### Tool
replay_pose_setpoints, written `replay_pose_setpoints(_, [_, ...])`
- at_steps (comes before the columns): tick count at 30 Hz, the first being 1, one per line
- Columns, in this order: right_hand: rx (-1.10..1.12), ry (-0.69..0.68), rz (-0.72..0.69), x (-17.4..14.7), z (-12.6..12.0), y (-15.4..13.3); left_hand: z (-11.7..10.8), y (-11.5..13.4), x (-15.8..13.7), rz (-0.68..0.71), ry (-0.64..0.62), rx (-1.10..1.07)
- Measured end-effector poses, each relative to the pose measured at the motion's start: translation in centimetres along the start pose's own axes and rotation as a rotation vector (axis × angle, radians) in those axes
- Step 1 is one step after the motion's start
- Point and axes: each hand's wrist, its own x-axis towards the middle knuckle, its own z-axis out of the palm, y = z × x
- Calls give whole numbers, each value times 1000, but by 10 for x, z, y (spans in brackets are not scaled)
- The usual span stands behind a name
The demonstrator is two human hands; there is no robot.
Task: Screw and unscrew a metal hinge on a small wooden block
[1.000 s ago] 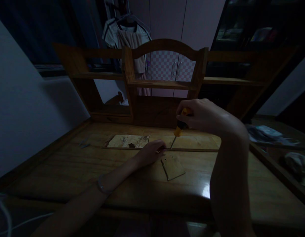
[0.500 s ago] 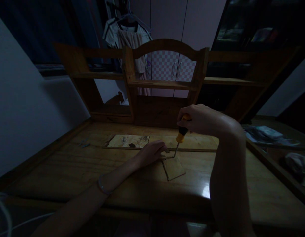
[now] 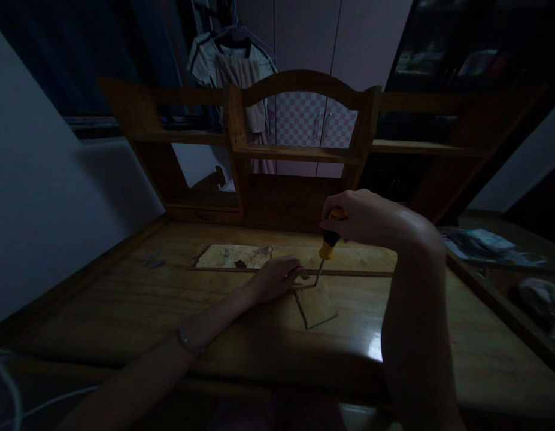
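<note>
My right hand [image 3: 349,212] grips the yellow and black handle of a screwdriver [image 3: 327,242] from above, wrist bent. The shaft slants down, and its tip meets the far edge of a small square wooden board [image 3: 317,306] lying on the desk. Beside that edge, my left hand [image 3: 277,278] rests low with its fingers curled together. A small tan bit shows at its fingertips, too dim to name. Behind both hands lies a long wooden plank [image 3: 349,260], its left part pale with torn, stained patches.
The wooden desk [image 3: 146,323] carries a shelf unit [image 3: 299,154] at its back. A few small metal pieces [image 3: 155,263] lie at the left. Papers and bags [image 3: 484,242] are at the far right. A white cable [image 3: 57,398] hangs at lower left.
The screwdriver and my right hand have shifted very slightly left. My left hand and the small board look unmoved.
</note>
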Motion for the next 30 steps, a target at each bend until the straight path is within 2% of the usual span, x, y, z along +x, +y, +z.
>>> replay_pose_setpoints(13, [-7, 6, -12, 3, 5, 2, -1, 3, 0, 7, -3, 11])
replay_pose_setpoints(23, [85, -46, 18, 4, 4, 3, 0, 3, 1, -34, -11, 1])
replay_pose_setpoints(30, [47, -8, -13, 2, 4, 2, 2, 0, 2, -80, -47, -55])
